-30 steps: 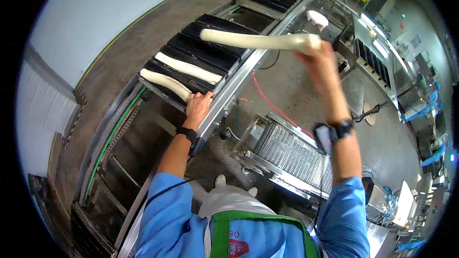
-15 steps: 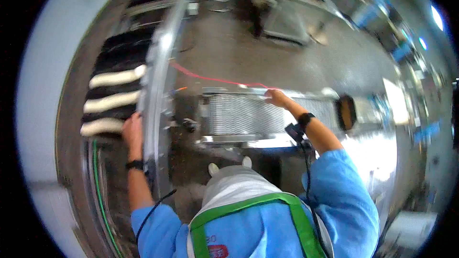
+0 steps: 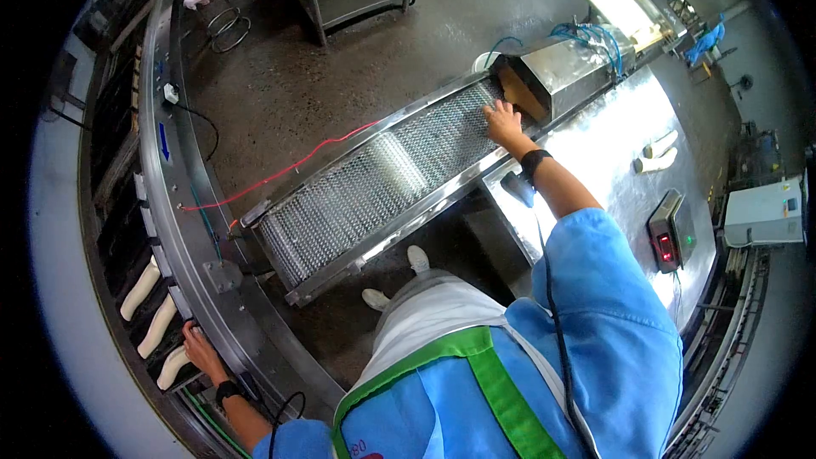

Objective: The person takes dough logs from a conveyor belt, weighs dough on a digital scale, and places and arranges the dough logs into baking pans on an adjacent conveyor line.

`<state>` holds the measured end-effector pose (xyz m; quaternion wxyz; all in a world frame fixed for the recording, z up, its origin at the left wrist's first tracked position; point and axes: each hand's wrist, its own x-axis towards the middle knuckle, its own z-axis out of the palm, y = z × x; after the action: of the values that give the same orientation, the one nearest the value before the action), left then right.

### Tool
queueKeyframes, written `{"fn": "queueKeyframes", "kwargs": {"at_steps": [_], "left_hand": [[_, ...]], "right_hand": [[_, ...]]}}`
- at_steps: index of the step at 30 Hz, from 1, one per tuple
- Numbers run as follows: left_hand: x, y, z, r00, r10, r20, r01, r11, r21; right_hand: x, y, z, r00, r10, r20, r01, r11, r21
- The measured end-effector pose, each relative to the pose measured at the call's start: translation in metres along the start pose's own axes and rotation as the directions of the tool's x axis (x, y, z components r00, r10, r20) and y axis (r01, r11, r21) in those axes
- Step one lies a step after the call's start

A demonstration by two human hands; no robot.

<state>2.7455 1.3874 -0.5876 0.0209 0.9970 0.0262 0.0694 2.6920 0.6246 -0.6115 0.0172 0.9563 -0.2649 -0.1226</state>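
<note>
My left hand (image 3: 201,352) is at the lower left, its fingers by the inner rail of a curved conveyor and beside the end of a pale dough strip (image 3: 172,367). Two more strips, a middle dough strip (image 3: 157,326) and an upper dough strip (image 3: 140,289), lie in dark troughs just beyond. The left fingers look extended rather than closed around anything. My right hand (image 3: 504,123) is over the far end of a metal mesh belt (image 3: 365,183), near a brown-fronted hood opening (image 3: 523,95). Its fingers are apart, with nothing visible in them.
A red cord (image 3: 297,161) runs from the curved rail (image 3: 157,132) along the mesh belt's far side. On the steel table (image 3: 586,170) at right are two pale dough pieces (image 3: 657,157) and a digital scale (image 3: 670,234). A metal cart (image 3: 361,4) stands behind.
My view has turned to the right and sharpened. Along the mesh belt, my right hand has moved toward the hood. My left hand stays near the dough strip's end.
</note>
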Motion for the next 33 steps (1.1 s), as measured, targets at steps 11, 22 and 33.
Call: {"fn": "queueKeyframes", "kwargs": {"at_steps": [11, 22, 33], "left_hand": [[-0.025, 0.036, -0.037, 0.993, -0.119, -0.001, 0.118, 0.985, -0.126], [-0.029, 0.018, -0.028, 0.994, -0.056, -0.099, 0.055, 0.998, -0.010], [-0.036, 0.016, -0.032, 0.986, -0.108, -0.127, 0.098, 0.992, -0.079]], "right_hand": [[0.059, 0.049, 0.032, 0.933, -0.264, -0.246, 0.153, 0.906, -0.394], [0.093, -0.009, -0.130, 0.832, -0.424, -0.359, 0.536, 0.781, 0.320], [-0.056, -0.303, -0.353, 0.610, -0.564, -0.556, 0.560, -0.190, 0.807]]}}
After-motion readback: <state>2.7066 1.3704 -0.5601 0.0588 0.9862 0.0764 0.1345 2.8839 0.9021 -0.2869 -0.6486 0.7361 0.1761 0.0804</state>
